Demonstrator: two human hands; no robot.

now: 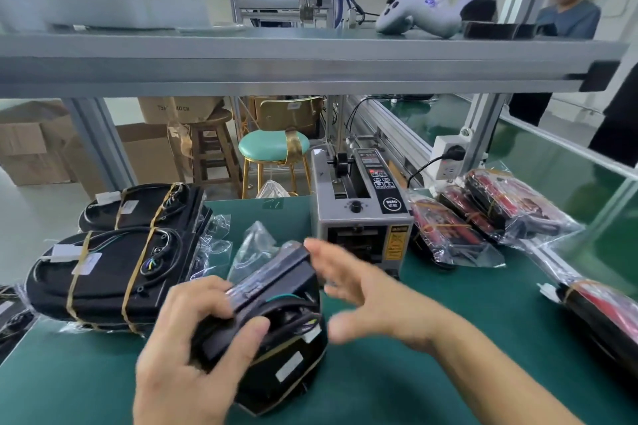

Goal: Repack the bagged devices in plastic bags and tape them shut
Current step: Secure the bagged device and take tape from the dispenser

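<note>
One black device (276,331), cable coiled, in clear plastic: left hand (193,348) grip grasping it, right hand (373,300) released.

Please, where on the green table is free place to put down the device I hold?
Bare mat lies right of your right hand, between the tape dispenser, the red bagged packs and the pack at the right edge. A smaller strip is left of the left hand. Crowded: the left side with the black stacks, and behind the device.
</note>
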